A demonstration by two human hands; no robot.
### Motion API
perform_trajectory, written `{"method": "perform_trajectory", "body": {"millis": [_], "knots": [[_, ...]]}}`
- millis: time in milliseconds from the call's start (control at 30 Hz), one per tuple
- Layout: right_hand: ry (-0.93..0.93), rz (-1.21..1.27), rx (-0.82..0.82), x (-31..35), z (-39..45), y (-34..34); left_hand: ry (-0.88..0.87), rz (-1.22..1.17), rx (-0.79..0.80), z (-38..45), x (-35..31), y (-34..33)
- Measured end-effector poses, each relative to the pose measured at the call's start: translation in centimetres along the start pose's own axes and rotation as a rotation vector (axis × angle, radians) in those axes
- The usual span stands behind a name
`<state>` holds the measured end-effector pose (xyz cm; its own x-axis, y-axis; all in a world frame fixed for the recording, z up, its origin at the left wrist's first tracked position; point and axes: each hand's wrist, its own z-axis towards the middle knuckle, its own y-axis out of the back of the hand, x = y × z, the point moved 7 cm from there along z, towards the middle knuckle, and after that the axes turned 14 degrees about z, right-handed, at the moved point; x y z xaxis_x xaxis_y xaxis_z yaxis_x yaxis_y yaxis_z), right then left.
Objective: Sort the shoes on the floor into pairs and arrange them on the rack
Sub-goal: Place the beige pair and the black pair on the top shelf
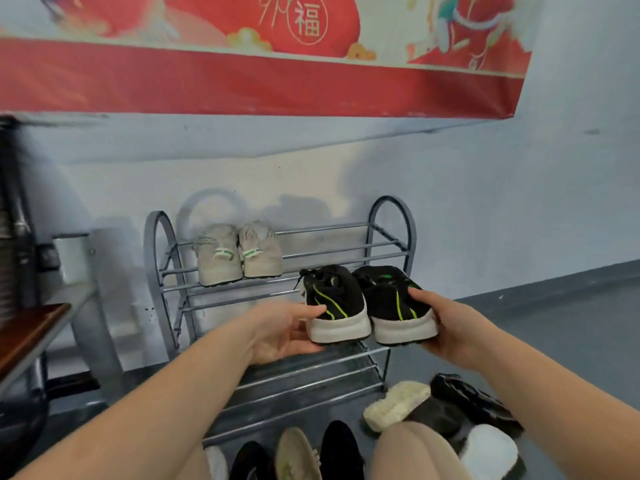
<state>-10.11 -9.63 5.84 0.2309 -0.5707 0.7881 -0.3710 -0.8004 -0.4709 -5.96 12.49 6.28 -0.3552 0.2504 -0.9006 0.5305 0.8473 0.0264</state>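
A grey metal shoe rack (391,216) stands against the wall. A pair of beige sneakers (239,256) sits on the left of its top shelf. My left hand (280,329) grips the heel of one black sneaker with green stripes (334,303). Its mate, the other black sneaker (398,303), is held at the heel by my right hand (450,327). Both black sneakers hover side by side in front of the right half of the top shelf, toes toward the wall.
Loose shoes lie on the floor below: a fluffy cream slipper (394,405), dark shoes (467,400), a tan shoe (296,455), black shoes (341,452). My knee (415,452) is at the bottom. A table (31,330) stands left. The lower shelves (304,379) hold nothing.
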Motion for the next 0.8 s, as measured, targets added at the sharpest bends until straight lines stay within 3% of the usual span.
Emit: {"method": "perform_trajectory", "body": {"millis": [200,400,800], "knots": [[0.036,-0.114,0.003,3.3,1.0,0.3,-0.035,-0.05,0.001,0.2,-2.0,-1.4],[0.099,-0.051,0.049,7.5,2.0,-0.7,-0.113,-0.039,-0.037,0.7,-6.4,-2.0],[0.088,-0.089,0.064,8.9,11.0,-3.4,-0.04,-0.012,-0.177,8.5,-9.3,2.4]]}}
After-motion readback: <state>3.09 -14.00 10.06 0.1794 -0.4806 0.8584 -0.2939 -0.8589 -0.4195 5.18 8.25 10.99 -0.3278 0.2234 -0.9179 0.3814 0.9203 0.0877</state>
